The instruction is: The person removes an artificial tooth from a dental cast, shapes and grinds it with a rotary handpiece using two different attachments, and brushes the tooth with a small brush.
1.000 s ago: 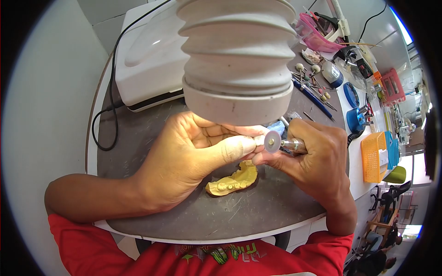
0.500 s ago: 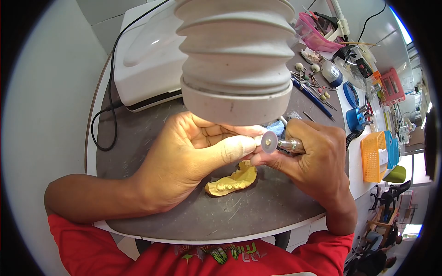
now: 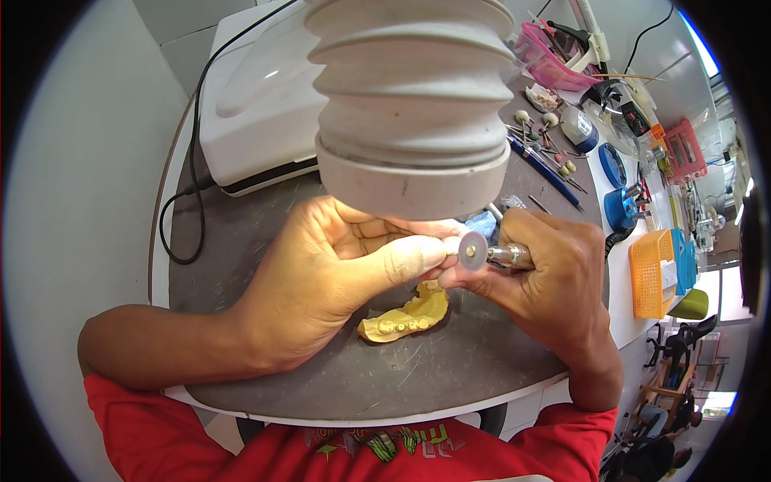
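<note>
My right hand [image 3: 558, 269] is closed around a rotary handpiece [image 3: 511, 257] with a metal nose. A round grey-violet disc [image 3: 472, 251] is fitted at its tip and faces left. Close against the disc, my left hand [image 3: 353, 257] pinches with thumb and fingers. What it grips is too small and covered to name; only a pale bit shows by the fingertips. The fingers of both hands meet around the disc. Below them on the bench lies a yellow dental cast [image 3: 405, 316] with a row of teeth, its upper end partly behind the fingers.
A white ribbed suction hose [image 3: 412, 104] hangs just above my hands. At the left stands a white machine [image 3: 265, 104] with a black cable. Several burs and polishing tips [image 3: 554, 145], a blue pen [image 3: 550, 173] and an orange basket [image 3: 650, 273] are at the right.
The disc and handpiece have shifted very slightly to the right. My left hand and the cast look the same.
</note>
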`<move>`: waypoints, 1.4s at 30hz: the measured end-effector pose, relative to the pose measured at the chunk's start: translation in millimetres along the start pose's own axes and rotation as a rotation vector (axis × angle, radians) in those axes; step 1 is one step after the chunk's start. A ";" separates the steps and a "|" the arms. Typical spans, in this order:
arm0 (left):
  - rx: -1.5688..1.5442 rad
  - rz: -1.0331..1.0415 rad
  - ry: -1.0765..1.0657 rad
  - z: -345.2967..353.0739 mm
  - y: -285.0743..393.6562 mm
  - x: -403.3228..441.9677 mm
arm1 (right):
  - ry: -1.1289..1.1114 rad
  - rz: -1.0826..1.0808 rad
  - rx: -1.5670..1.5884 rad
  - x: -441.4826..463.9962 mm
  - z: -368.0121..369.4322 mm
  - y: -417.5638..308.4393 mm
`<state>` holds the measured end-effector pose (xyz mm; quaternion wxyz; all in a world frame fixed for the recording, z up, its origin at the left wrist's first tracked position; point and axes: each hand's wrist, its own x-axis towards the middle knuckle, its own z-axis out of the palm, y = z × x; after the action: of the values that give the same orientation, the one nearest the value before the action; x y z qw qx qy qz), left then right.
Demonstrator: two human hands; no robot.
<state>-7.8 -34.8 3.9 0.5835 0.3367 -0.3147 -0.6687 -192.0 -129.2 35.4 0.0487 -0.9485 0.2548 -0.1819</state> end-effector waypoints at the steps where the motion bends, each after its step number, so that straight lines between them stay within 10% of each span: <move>1: -0.005 0.012 -0.001 0.0 -0.7 0.0 | 0.001 -0.004 -0.004 -0.1 0.4 0.2; 42: 0.015 -0.023 -0.002 -1.5 4.4 0.8 | 0.064 0.048 0.033 -3.9 -2.6 3.8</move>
<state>-4.1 -36.1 6.5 0.5728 0.3439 -0.3164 -0.6735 -197.9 -130.6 35.8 0.0606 -0.9349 0.2760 -0.2149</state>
